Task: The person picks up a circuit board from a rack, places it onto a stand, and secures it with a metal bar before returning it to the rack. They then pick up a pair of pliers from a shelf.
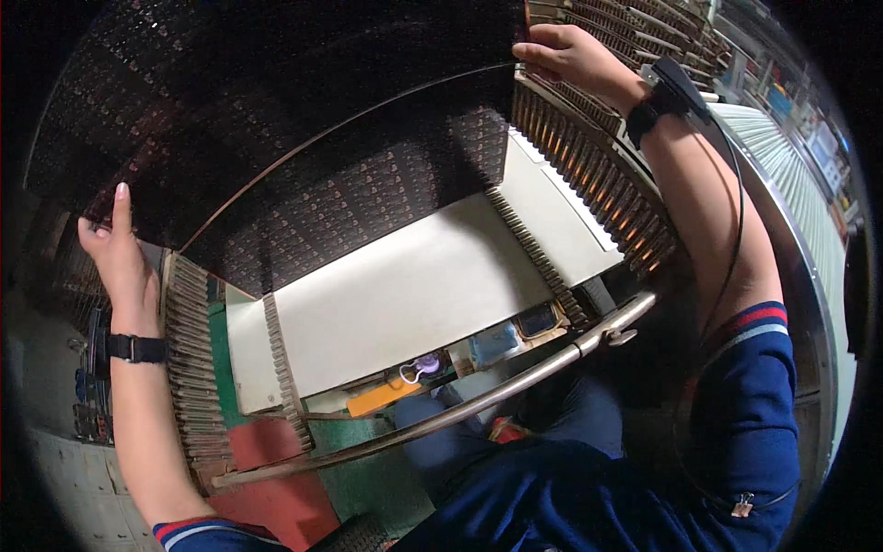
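Note:
My left hand (122, 258) is closed on the left edge of a large dark panel (303, 83) with a fine repeated pattern, its thumb raised along the near face. At the far right edge of that panel, my right hand (581, 63) grips with its fingers bent over the rim. Below and behind it, a second dark patterned panel (368, 202) stands upright in a slotted rack. Rows of slots (198, 359) line the rack's left side, and another row (598, 175) runs along the right. How the fingers sit behind the held panel is hidden.
A white base board (405, 294) with slotted strips forms the rack's floor. A curved metal bar (460, 409) crosses in front of my legs. Underneath lie an orange strip (382, 396), a purple item (423, 368) and a blue packet (494, 344). More slotted racks (644, 37) stand far right.

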{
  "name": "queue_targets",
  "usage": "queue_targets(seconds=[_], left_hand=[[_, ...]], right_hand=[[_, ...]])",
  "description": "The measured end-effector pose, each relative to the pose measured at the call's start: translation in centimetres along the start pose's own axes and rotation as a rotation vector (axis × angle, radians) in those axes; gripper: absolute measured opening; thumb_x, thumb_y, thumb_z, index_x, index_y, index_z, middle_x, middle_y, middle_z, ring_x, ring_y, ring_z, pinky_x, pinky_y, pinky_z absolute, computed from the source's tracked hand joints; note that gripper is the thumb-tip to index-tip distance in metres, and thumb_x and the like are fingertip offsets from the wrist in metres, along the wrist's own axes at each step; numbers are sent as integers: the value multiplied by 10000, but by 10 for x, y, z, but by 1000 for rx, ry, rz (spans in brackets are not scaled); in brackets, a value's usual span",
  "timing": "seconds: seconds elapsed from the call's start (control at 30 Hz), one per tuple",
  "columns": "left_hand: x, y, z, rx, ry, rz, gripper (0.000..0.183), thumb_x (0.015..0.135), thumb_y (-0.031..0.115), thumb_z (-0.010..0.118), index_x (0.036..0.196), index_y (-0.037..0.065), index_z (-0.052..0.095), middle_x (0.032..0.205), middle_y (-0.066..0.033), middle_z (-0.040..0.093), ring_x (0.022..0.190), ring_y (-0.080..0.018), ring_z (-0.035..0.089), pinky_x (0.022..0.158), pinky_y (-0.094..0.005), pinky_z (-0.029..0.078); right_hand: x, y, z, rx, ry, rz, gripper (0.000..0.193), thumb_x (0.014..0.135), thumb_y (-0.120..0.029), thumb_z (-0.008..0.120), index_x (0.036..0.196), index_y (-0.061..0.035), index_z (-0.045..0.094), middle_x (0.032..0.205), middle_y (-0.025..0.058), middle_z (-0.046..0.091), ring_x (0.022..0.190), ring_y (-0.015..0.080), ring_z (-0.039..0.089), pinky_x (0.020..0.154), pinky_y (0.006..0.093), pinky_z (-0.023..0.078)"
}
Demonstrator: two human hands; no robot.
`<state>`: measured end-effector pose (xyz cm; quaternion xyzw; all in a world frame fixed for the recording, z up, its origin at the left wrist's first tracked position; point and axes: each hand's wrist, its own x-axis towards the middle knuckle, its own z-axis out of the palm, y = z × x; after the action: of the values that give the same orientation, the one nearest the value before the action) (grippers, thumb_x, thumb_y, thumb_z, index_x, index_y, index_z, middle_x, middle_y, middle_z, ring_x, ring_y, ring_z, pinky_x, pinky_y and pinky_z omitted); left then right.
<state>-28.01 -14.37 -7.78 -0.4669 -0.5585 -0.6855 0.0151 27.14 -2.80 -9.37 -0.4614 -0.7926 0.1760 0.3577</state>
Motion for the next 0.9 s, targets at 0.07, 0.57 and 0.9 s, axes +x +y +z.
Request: queue_targets(seconds=[0.07,0.57,0.9], left_hand=[[-4,9,2,28,-39,-66,1133,836,398,792,1551,1,8,1543,-314,186,1281,-279,431,1009,-347,395],[-24,28,13,-47,-123,-56,974,875,338,759,1547,48,116,1600,-241,144,1478,-324,211,1155,-464,240],[-12,20,2,4,-89,54,860,922,343,697,1520,0,182,1571,-243,217,1422,-338,311,1151,-401,289]], right_hand=[[2,8,-7,-35,1,-1,282,1003,-334,588,939,-63,623,751,-51,525,672,31,472,610,228,418],[10,18,-11,-78,145,65,355,959,-350,654,1098,-23,659,886,10,638,807,82,580,719,250,490],[9,2,-4,-283,608,-360,333,1004,-298,565,1198,-33,619,990,106,688,950,224,652,838,339,514]])
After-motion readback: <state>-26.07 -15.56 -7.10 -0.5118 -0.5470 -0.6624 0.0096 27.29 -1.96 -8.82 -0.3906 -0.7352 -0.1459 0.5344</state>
